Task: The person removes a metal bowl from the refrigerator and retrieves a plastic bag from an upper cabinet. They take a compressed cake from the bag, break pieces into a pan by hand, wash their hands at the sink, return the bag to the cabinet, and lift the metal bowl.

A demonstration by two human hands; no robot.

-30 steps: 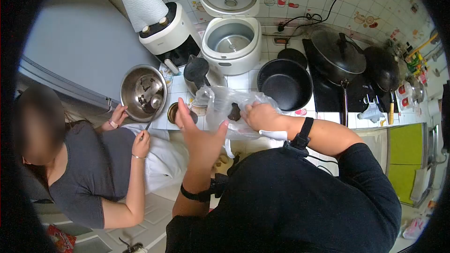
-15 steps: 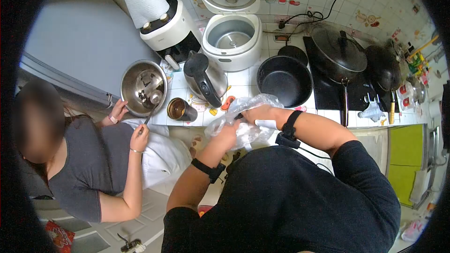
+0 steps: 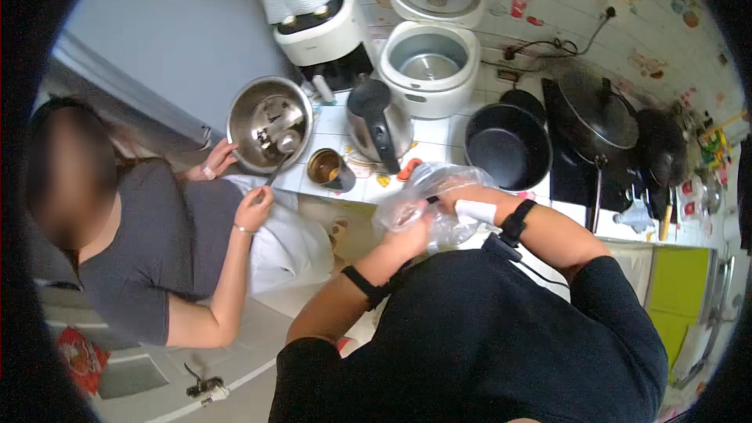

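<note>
A clear plastic bag [image 3: 462, 227] hangs at the counter's front edge, between my two hands. My left hand [image 3: 407, 227] is closed on the bag's left side, its fingers partly behind the film. My right hand [image 3: 458, 192] reaches in from the right, inside or behind the plastic, with its fingertips blurred. Something small and dark [image 3: 432, 200] shows between the hands. Left of the bag stand an open metal cup [image 3: 337, 176] and a steel kettle [image 3: 381, 127]. A black pot [image 3: 507, 149] sits just beyond my right hand.
At the left, a co-worker [image 3: 184, 227] holds a ladle in a steel bowl [image 3: 270, 121]. An open rice cooker [image 3: 429, 82] and a white appliance [image 3: 325, 39] stand behind. A lidded pan [image 3: 599, 117] and a wok [image 3: 662, 145] are on the right.
My left hand has come down from its raised, open pose and taken hold of the bag. The bag has moved toward me, uncovering the kettle and cup. The view has shifted left.
</note>
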